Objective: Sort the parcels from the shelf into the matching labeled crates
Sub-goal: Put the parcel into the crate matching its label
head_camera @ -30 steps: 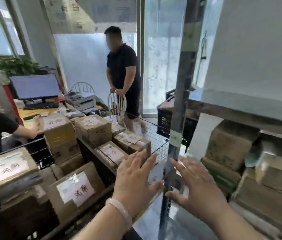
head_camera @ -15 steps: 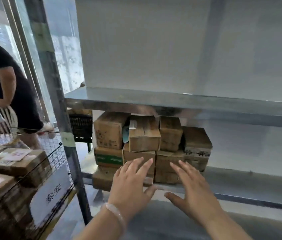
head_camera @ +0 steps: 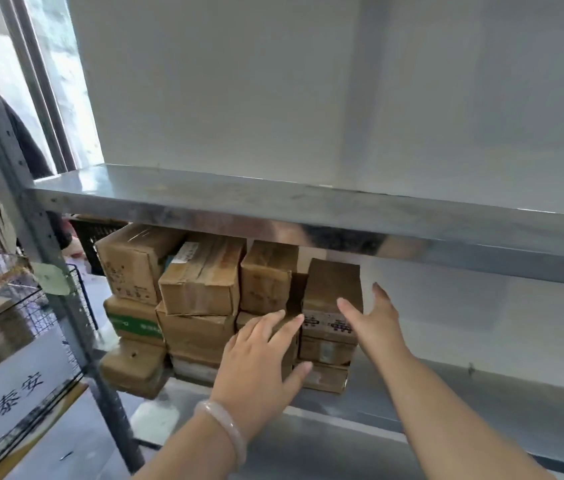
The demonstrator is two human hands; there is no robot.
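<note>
Several brown cardboard parcels are stacked at the left end of a metal shelf (head_camera: 481,386). The rightmost upper parcel (head_camera: 332,289) is upright with a printed band low on its front. My left hand (head_camera: 259,365), a pale bangle on its wrist, reaches with spread fingers toward the stack just left of that parcel. My right hand (head_camera: 374,320) is open at the parcel's right side, fingers near its front edge. Neither hand holds anything. A wire crate (head_camera: 31,341) with a white label of handwritten characters stands at the lower left.
A metal shelf board (head_camera: 308,209) runs across just above the parcels, carried by a perforated steel post (head_camera: 48,271) on the left. A person in dark clothes (head_camera: 13,140) stands behind the post. A black crate (head_camera: 96,233) sits behind the stack. The shelf right of the parcels is bare.
My view swung from the crates and desk to the shelf. Both hands moved forward and up to the right-hand parcels, and the right hand spread out beside the rightmost one.
</note>
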